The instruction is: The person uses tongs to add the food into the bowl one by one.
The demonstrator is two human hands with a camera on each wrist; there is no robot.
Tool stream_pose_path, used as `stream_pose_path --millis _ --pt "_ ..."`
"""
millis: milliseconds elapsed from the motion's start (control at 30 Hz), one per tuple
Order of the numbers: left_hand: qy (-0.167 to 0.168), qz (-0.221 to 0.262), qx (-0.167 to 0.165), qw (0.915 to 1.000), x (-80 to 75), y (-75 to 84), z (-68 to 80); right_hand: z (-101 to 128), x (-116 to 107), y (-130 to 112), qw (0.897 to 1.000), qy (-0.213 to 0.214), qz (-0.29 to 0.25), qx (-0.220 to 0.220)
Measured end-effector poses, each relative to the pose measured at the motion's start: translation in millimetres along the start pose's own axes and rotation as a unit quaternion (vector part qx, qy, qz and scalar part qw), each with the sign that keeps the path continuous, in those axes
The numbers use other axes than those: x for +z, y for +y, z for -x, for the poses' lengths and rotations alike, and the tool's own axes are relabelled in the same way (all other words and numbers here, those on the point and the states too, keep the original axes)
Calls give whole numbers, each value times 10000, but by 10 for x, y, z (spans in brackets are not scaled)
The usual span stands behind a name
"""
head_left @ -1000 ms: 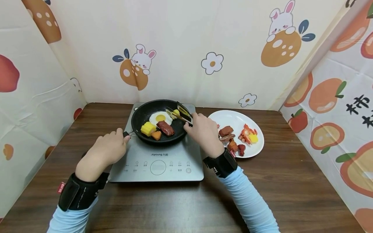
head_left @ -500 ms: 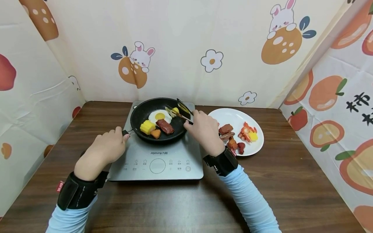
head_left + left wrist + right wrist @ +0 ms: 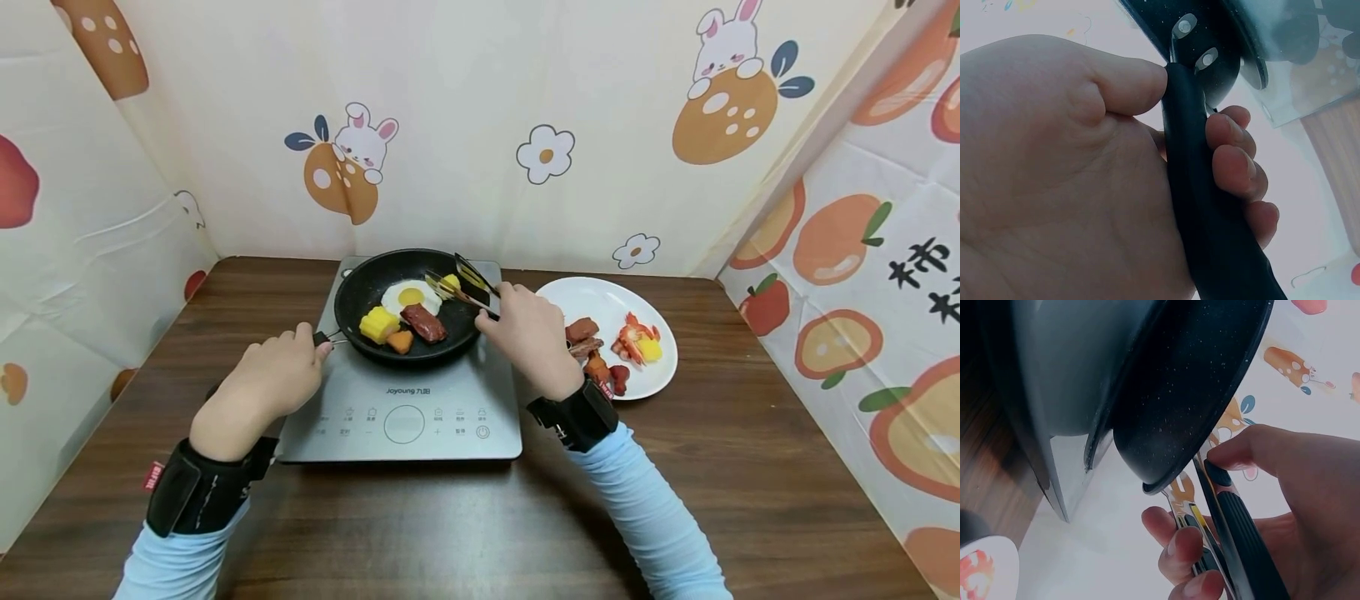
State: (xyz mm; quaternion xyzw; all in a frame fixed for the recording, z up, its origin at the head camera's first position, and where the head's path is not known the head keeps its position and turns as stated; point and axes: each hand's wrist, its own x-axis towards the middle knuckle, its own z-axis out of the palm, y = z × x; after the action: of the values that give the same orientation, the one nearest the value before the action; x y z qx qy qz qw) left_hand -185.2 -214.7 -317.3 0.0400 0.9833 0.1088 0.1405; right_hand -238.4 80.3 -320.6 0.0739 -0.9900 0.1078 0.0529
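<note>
My left hand (image 3: pixel 277 371) grips the black pan handle (image 3: pixel 1188 169), its fingers curled round it in the left wrist view. The black frying pan (image 3: pixel 366 292) rests on the back of a silver induction cooktop (image 3: pixel 457 396). In it lie a fried egg (image 3: pixel 411 297), a yellow corn chunk (image 3: pixel 379 324), a brown meat piece (image 3: pixel 424 323) and an orange-brown nugget-like piece (image 3: pixel 401 342). My right hand (image 3: pixel 528 337) holds tongs (image 3: pixel 1244 544) with black grips, thumb on one arm, fingers on the other. Their tips reach a yellow piece (image 3: pixel 451 282); whether they pinch it, I cannot tell.
To the right of the cooktop, a white plate (image 3: pixel 647 385) carries several meat pieces (image 3: pixel 581 332) and shrimp-like red food (image 3: pixel 633 337) with a yellow cube (image 3: pixel 650 350). Printed cloth walls (image 3: pixel 465 125) enclose the brown wooden table (image 3: pixel 420 533) at back and sides.
The head view has tilted down slightly, so everything sits a bit higher in it. Both hands keep their hold, and the tongs and food stay in place.
</note>
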Motion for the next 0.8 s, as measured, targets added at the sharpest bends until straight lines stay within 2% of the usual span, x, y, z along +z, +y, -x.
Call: stream_pose_path --millis 100,367,633,800 --pt "6 8 -3 10000 4 8 -3 9 -19 29 10000 8 -15 0" --pt "28 2 5 10000 -1 6 -3 70 -43 150 9987 437 -169 -174" --pt "-5 -4 -9 10000 -1 5 0 180 -177 349 9985 353 -416 20" --pt "11 -19 -2 10000 7 6 -6 245 -279 568 9977 557 -338 188"
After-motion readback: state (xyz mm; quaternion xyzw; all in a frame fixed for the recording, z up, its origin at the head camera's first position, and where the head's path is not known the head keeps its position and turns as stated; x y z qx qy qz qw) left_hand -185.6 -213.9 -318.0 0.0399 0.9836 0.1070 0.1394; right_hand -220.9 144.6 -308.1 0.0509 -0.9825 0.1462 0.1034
